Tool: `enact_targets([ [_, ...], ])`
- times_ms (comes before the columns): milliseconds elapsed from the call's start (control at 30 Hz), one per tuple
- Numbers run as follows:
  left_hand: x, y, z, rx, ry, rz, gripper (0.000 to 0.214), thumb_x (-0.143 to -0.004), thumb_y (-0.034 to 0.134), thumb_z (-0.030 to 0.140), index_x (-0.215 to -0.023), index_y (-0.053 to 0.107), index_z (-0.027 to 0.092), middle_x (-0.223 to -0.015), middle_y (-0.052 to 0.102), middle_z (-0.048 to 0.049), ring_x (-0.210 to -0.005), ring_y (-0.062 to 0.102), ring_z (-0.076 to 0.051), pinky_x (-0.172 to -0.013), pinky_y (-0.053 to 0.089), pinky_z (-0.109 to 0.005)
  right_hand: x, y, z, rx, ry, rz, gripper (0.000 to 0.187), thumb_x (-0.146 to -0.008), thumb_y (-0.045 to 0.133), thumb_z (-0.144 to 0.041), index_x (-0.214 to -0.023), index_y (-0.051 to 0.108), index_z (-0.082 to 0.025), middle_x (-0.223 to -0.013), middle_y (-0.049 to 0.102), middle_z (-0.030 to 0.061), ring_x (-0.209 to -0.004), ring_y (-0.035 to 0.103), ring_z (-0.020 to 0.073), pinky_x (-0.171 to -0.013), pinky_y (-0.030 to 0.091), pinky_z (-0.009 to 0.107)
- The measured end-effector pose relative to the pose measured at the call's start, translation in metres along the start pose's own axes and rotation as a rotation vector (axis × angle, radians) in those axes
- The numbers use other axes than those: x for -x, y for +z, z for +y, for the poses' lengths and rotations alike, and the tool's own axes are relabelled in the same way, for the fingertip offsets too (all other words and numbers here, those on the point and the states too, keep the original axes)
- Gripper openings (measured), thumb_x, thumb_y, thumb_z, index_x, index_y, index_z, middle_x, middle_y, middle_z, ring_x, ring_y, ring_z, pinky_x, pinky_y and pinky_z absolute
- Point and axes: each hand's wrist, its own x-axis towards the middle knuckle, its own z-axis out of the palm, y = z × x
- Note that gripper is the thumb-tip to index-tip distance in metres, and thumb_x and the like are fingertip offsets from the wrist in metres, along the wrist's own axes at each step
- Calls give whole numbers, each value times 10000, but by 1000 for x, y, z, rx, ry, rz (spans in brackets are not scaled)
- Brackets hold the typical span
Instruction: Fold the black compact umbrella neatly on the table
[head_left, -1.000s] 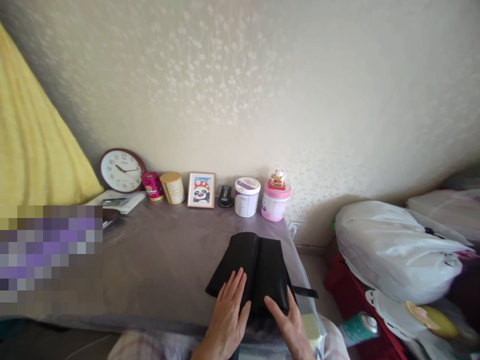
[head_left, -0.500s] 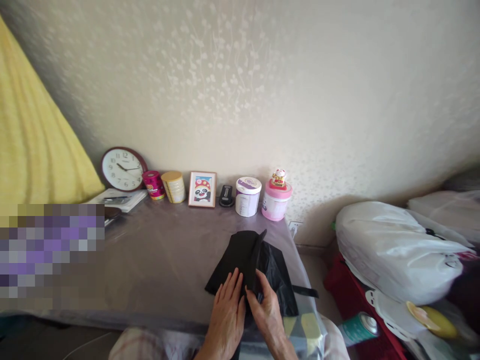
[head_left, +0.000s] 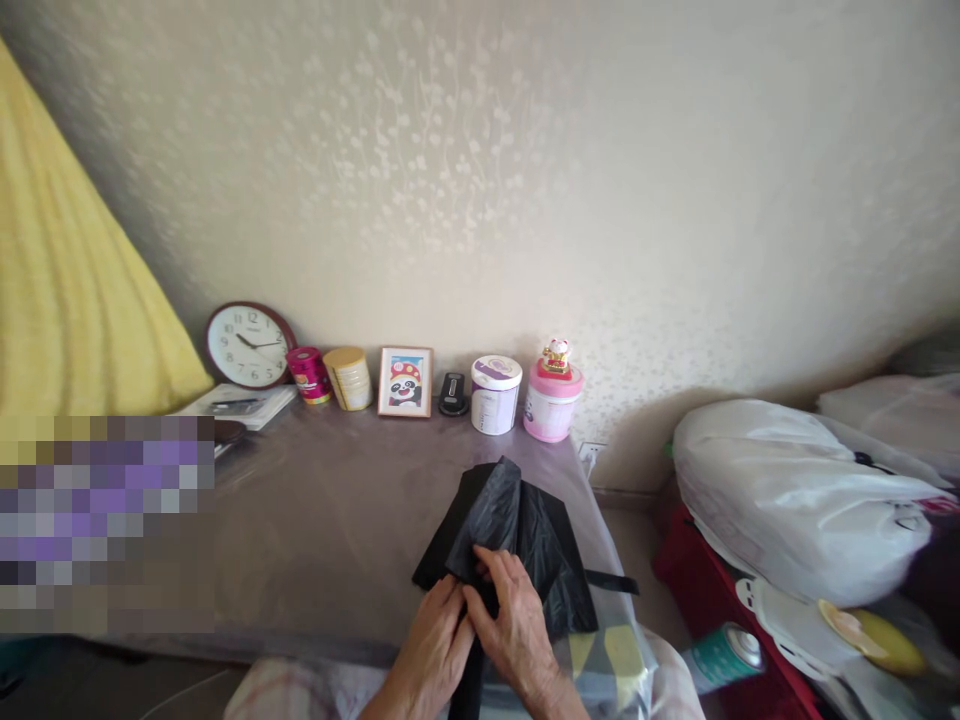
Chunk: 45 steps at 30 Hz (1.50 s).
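A folded black cloth with straps point(head_left: 559, 540) lies at the table's front right; its exact kind is unclear. One side is matte, and a wrinkled, shinier side faces up in the middle. My left hand point(head_left: 435, 635) is closed on the cloth's near edge, with its fingertips partly hidden. My right hand point(head_left: 514, 615) pinches the turned-over flap just beside it, fingers bent and touching the cloth. One strap sticks out over the table's right edge, and a black band hangs toward my lap beneath my hands.
Along the wall stand a clock point(head_left: 251, 345), a pink can point(head_left: 309, 376), a yellow-lidded tub point(head_left: 349, 380), a panda picture frame point(head_left: 406, 382), a small black device point(head_left: 453, 393), a white tub point(head_left: 496, 397) and a pink-lidded tub point(head_left: 553, 402). White bags point(head_left: 787, 500) sit at right.
The standing fold of the cloth has been turned over to the left, showing its shiny side. My left hand has gone from lying flat to gripping; my right hand has moved left.
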Motion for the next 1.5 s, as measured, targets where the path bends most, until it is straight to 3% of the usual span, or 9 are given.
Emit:
enact_targets([
  [133, -3, -33, 2, 49, -4, 140, 273, -823, 317, 144, -865, 579, 210, -828, 653, -37, -782, 633, -153, -722, 511, -260, 1, -5, -6, 40, -46, -36, 406, -759, 535, -82, -1139, 544, -225, -1009, 620, 45, -927, 562, 205, -856, 447, 367],
  [233, -17, -52, 29, 75, 58, 265, 255, -858, 298, 153, -739, 515, 213, -697, 576, -10, -676, 578, -137, -648, 484, -249, 4, -2, -9, 61, -67, -52, 366, -765, 521, -70, -1082, 574, -244, -988, 631, 28, -890, 556, 193, -810, 443, 344],
  [333, -41, -51, 62, 112, 176, 80, 295, -874, 284, 138, -829, 567, 207, -855, 624, -49, -845, 590, -150, -776, 483, -286, 9, 11, -5, 151, -94, -30, 233, -781, 484, -85, -927, 620, -206, -865, 644, 49, -807, 557, 210, -719, 442, 352],
  [433, -70, -31, 78, 40, 330, -196, 350, -881, 315, 147, -1066, 602, 223, -1156, 611, -44, -1189, 464, -169, -1030, 358, -367, 16, 27, 2, 266, -106, 22, 325, -761, 429, -57, -990, 628, -172, -882, 651, 101, -826, 568, 259, -723, 433, 408],
  [633, -116, 9, 52, -186, 311, -397, 327, -877, 407, 219, -1128, 615, 251, -1260, 575, 10, -1297, 361, -177, -1094, 267, -392, 19, 25, 3, 119, -141, -30, 392, -766, 470, -78, -1064, 612, -290, -1027, 659, 2, -972, 548, 236, -866, 382, 398],
  [900, -138, 9, 19, -299, 283, -327, 339, -897, 406, 255, -1197, 561, 285, -1421, 392, 28, -1356, 232, -184, -1114, 159, -418, 15, 18, -5, -119, -70, -41, 425, -775, 478, -28, -1062, 620, -307, -954, 660, -26, -861, 509, 181, -827, 348, 334],
  [1100, -161, 11, 0, -380, 108, -200, 392, -932, 315, 243, -1300, 453, 239, -1429, 382, -29, -1330, 298, -202, -1085, 227, -437, 15, 16, -4, -133, -70, -64, 432, -753, 483, 5, -1037, 631, -286, -947, 651, -20, -880, 488, 189, -845, 328, 349],
  [1267, -149, -4, 8, -422, -32, -75, 455, -930, 246, 227, -1337, 383, 77, -1435, 333, -171, -1318, 310, -289, -1053, 268, -503, 14, 14, -7, -110, -68, -67, 388, -763, 496, -11, -1008, 634, -277, -936, 653, -21, -869, 499, 181, -850, 335, 349],
  [1500, -88, -6, 40, -348, 94, -260, 429, -921, 282, 306, -1249, 511, 152, -1387, 441, -59, -1282, 389, -163, -1080, 302, -296, 16, 22, -5, 57, -100, -50, 289, -782, 506, -66, -985, 654, -209, -1047, 659, 59, -1005, 512, 218, -893, 354, 368],
])
